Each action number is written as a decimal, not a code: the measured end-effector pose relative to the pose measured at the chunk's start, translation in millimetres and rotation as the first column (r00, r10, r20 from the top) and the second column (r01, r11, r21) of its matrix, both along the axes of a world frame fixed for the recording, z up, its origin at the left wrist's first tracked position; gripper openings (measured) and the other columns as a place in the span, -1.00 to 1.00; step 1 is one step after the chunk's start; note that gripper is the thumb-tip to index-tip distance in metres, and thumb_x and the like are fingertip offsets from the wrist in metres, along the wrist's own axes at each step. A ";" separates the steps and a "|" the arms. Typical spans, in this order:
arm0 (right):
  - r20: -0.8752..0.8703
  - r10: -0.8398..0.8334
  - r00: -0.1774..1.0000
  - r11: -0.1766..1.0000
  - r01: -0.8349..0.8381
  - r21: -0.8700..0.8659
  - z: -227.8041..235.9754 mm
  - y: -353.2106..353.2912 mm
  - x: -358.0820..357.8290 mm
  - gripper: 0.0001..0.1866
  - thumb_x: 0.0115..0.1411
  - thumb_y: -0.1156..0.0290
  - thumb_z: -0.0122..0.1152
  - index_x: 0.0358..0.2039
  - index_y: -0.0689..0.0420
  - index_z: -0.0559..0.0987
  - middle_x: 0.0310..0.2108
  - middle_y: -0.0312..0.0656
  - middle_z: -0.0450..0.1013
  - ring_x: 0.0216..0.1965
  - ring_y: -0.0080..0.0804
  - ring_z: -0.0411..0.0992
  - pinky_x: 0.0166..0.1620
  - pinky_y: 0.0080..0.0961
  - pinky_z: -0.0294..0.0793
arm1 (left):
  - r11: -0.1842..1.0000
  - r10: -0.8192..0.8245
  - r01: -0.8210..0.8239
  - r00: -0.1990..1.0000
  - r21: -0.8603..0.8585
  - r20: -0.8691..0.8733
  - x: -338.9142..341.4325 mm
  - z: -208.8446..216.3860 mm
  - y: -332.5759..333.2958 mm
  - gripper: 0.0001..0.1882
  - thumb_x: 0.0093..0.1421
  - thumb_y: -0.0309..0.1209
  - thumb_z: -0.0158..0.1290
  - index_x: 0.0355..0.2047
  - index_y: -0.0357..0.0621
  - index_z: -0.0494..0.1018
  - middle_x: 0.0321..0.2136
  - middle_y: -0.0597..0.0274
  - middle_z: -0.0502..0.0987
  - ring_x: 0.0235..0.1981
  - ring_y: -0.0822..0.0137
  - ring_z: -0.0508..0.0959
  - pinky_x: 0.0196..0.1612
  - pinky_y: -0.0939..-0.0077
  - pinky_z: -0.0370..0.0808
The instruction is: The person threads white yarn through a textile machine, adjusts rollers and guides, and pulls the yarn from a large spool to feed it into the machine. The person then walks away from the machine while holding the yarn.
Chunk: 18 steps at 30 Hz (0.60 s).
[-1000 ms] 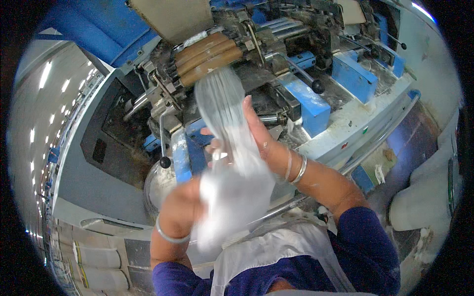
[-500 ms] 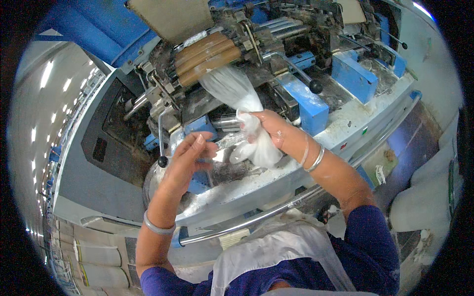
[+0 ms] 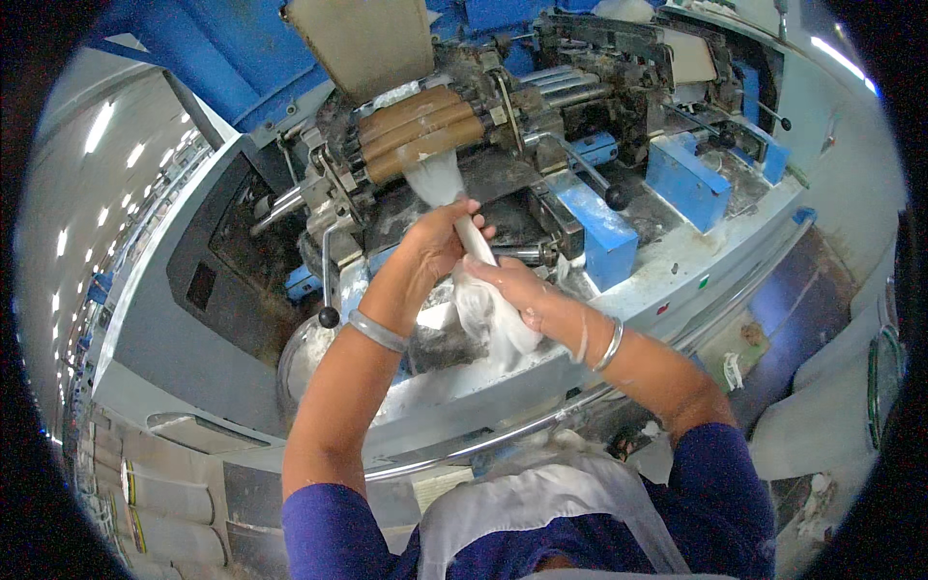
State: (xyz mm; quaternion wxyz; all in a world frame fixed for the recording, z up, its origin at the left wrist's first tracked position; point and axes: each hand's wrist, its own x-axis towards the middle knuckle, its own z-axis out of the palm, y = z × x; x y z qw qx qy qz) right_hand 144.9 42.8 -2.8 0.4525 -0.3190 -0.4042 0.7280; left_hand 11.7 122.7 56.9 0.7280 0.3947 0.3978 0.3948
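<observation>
A white cotton sliver (image 3: 434,181) comes out from under the brown rollers (image 3: 420,123) of a textile machine and fans out where it leaves them. My left hand (image 3: 442,237) grips it a little below the rollers, fingers curled round the strand. Just below, my right hand (image 3: 509,289) is closed on the same sliver, which runs as a tight rope between the two hands. Under my right hand the loose end hangs in bunched white folds (image 3: 488,319) over the machine's front.
Black-knobbed levers stand at left (image 3: 329,316) and right (image 3: 616,196) of the rollers. Blue blocks (image 3: 611,253) line the front at right. A raised beige cover (image 3: 372,48) is behind the rollers. A metal rail (image 3: 541,422) runs along the front, with tall white cans (image 3: 807,411) at right.
My left hand, empty and apart before, has moved up and right and taken hold of the sliver. The sliver is now narrower and tauter; my right hand has shifted slightly down.
</observation>
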 end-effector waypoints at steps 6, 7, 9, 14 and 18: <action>0.383 -0.510 0.770 0.779 0.225 0.585 -21.8 -20.6 7.8 -0.75 0.27 0.32 0.02 -0.27 0.29 0.48 -0.50 -0.18 0.44 -0.51 -0.50 0.33 -0.40 -0.45 0.37 | 0.987 0.158 -0.157 0.984 -0.022 0.081 -1.4 -13.7 6.6 -0.74 0.39 -0.18 -0.28 -0.31 -0.07 0.25 -0.34 0.01 0.50 -0.24 -0.04 0.54 -0.14 0.00 0.49; 0.428 -0.498 0.754 0.756 0.136 0.640 -26.7 -32.2 17.6 -0.82 0.23 0.36 0.05 -0.34 0.22 0.50 -0.47 -0.18 0.41 -0.45 -0.48 0.39 -0.38 -0.40 0.35 | 0.986 0.169 -0.168 0.976 -0.020 0.134 -2.1 -13.0 6.2 -0.77 0.39 -0.18 -0.28 -0.28 -0.05 0.23 -0.40 0.07 0.47 -0.26 -0.02 0.54 -0.19 -0.01 0.50; 0.368 -0.658 0.656 0.424 -0.080 0.902 -36.4 -55.1 38.0 -0.88 0.12 0.47 0.13 -0.33 0.22 0.53 -0.41 -0.12 0.46 -0.34 -0.36 0.45 -0.25 -0.36 0.40 | 0.983 0.179 -0.181 0.980 0.020 0.082 -5.2 -9.6 4.5 -0.77 0.39 -0.19 -0.29 -0.26 -0.07 0.23 -0.47 0.13 0.43 -0.31 0.02 0.54 -0.24 0.02 0.51; 0.512 -0.158 0.844 0.836 -0.161 0.524 -77.6 -131.3 143.8 -0.53 -0.03 0.49 0.28 -0.04 0.20 0.47 -0.14 -0.16 0.47 -0.04 -0.38 0.42 0.03 -0.40 0.42 | 0.998 0.061 -0.061 0.997 0.016 -0.043 -13.3 -4.9 -3.4 -0.77 0.38 -0.30 -0.23 -0.09 -0.17 0.24 -0.65 0.29 0.31 -0.59 0.27 0.44 -0.38 0.19 0.54; 0.402 0.191 0.896 0.937 -0.288 0.196 -152.5 -180.8 199.3 -0.57 -0.04 0.31 0.33 -0.14 0.21 0.55 -0.17 -0.09 0.53 -0.11 -0.26 0.49 0.01 -0.31 0.43 | 0.995 0.077 -0.074 0.996 0.059 -0.043 -9.3 -6.9 -6.7 -0.72 0.34 -0.36 -0.15 0.02 -0.13 0.32 -0.67 0.34 0.31 -0.62 0.30 0.41 -0.29 0.22 0.53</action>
